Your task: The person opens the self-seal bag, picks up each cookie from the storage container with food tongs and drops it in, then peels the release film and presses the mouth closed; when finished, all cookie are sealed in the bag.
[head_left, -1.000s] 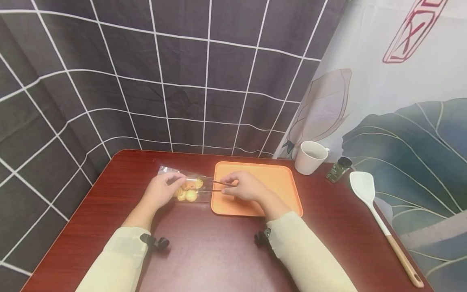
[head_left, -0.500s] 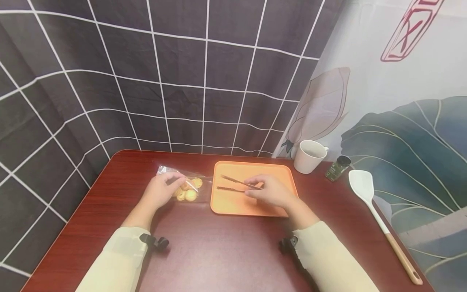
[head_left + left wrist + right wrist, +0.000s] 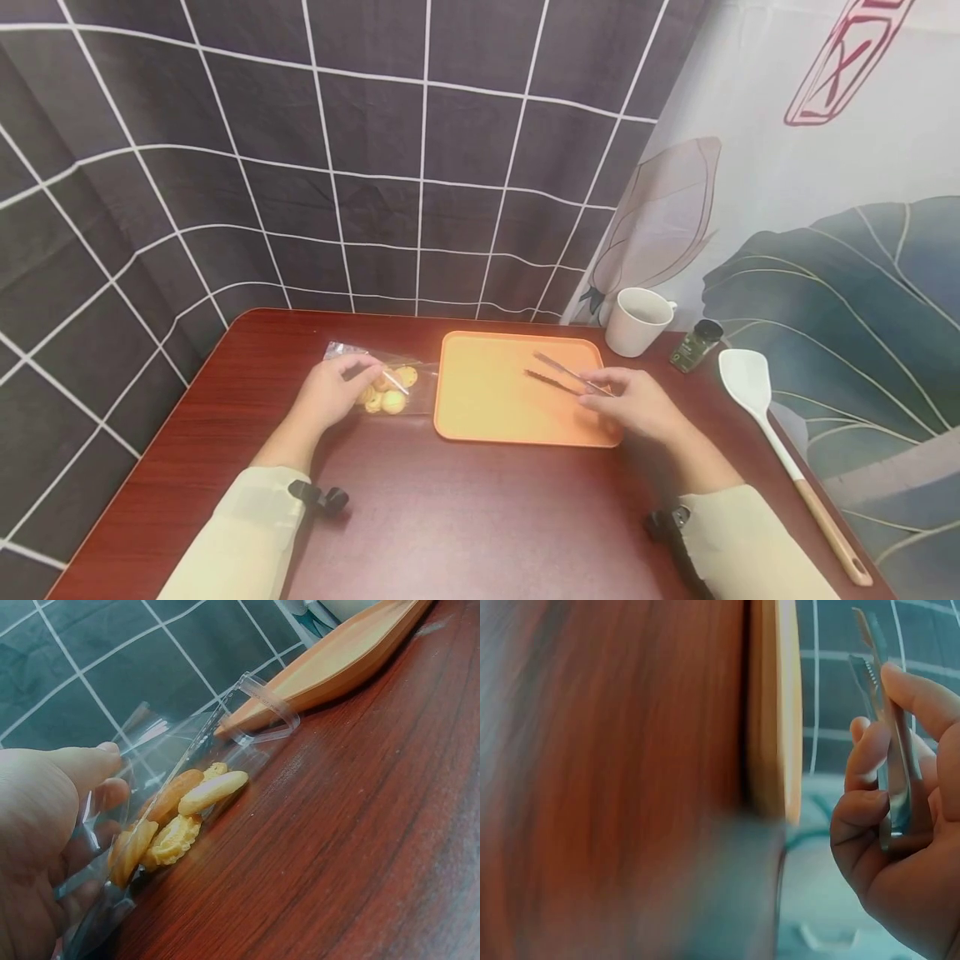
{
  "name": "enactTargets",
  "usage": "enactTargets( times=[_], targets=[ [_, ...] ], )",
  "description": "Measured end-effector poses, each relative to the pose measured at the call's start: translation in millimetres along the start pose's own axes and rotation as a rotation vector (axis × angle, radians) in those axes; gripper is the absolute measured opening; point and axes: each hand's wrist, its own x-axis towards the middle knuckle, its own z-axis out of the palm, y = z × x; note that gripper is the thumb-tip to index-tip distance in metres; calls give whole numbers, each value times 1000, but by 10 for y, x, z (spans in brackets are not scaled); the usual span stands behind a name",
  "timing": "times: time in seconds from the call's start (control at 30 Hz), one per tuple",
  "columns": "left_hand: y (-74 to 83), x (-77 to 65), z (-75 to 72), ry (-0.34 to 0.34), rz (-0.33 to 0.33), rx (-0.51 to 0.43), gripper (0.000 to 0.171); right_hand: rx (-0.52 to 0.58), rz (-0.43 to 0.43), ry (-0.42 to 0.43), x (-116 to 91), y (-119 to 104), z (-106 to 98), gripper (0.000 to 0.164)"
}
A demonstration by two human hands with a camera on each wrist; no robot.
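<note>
My left hand (image 3: 330, 393) pinches a clear plastic bag (image 3: 262, 735) by its side, thumb and fingers curled on the film. Inside the bag lie several golden cookies (image 3: 214, 792), some round and smooth, one with a ridged edge. The bag's mouth gapes toward the orange tray (image 3: 487, 408). In my right hand (image 3: 639, 403) is a pair of slim metal tongs (image 3: 901, 769), gripped between thumb and fingers near the closed end. Their toothed arms stand apart and point left over the tray's right part, with nothing between the tips.
Behind the tray's right corner stands a white mug (image 3: 639, 323), with a small dark-capped spice jar (image 3: 696, 346) beside it. A white spatula (image 3: 757, 400) with a wooden handle lies along the right table edge. A tiled-pattern curtain (image 3: 375, 208) hangs behind the table (image 3: 450, 517).
My right hand has moved right with the tongs, from the bag's mouth across the tray to its right side. The left hand and the bag have hardly moved.
</note>
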Motion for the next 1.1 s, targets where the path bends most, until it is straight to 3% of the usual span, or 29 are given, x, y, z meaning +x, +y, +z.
enactTargets(
  times=[0.33, 0.57, 0.77, 1.1],
  targets=[
    [-9, -1, 6, 9, 13, -3, 24, -130, 112, 75, -346, 543, -420, 54],
    [-5, -2, -8, 3, 12, -3, 25, -127, 211, 63, -527, 791, -657, 63],
    [-15, -2, 4, 0, 8, 0, 24, -182, 249, 41, -567, 927, -777, 64],
    [-10, -8, -6, 0, 4, -13, 24, -201, 288, 25, -556, 956, -767, 64]
  ],
)
